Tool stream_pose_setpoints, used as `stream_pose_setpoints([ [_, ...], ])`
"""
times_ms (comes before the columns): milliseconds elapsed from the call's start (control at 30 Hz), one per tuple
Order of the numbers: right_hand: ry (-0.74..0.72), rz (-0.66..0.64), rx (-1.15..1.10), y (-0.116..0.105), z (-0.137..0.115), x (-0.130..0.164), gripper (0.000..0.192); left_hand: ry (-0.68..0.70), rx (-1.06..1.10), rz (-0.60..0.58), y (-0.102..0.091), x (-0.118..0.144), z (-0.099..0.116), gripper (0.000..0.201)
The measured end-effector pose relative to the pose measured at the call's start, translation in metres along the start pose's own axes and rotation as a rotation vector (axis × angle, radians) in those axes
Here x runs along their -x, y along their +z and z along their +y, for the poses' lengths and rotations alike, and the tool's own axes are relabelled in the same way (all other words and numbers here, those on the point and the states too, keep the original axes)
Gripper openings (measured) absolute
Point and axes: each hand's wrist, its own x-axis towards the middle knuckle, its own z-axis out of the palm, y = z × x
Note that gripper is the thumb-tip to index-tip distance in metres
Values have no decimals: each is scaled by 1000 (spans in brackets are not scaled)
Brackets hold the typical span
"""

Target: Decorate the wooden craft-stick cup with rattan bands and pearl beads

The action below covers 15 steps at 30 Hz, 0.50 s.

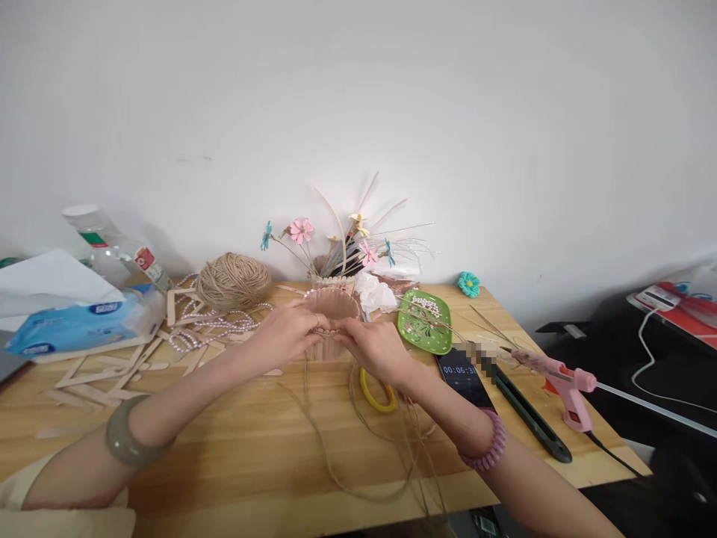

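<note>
A round cup of wooden craft sticks (331, 305) stands upright at the middle of the table, with pearl beads along part of its rim. My left hand (294, 325) and my right hand (373, 345) meet at its front side, fingertips pinched close together on jute twine against the sticks. The fingers partly hide the exact spot they grip. Loose lengths of the twine (330, 467) hang from the cup and loop over the table towards me. Below my right hand lie yellow-handled scissors (376, 394), their blades not visible.
Left are a twine ball (234, 280), bead strings (196, 329), scattered craft sticks (126, 373) and a wipes pack (84, 321). Behind stands a holder with flowers (301, 230). Right are a green dish (426, 329), phone (464, 381), dark-green cutter (529, 411) and pink glue gun (568, 385).
</note>
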Motion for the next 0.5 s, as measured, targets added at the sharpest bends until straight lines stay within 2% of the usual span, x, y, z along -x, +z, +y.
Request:
stream_pose_setpoints([
  [133,39,-124,-165,-15,13,5,48,-12,-14,14,5,3,-10,19],
  [233,57,-205,-357,-30,24,17,37,41,-7,19,9,6,-10,24],
  [300,151,-200,-512,-39,25,29,29,115,-40,60,8,10,-4,32],
  [433,364,-193,-941,-46,1,66,27,326,-28,162,-4,29,10,38],
  [467,389,-211,-1049,-46,-9,76,28,361,15,159,-7,35,13,38],
  [500,420,-221,-1147,-45,-18,86,30,315,67,98,-11,40,18,39],
])
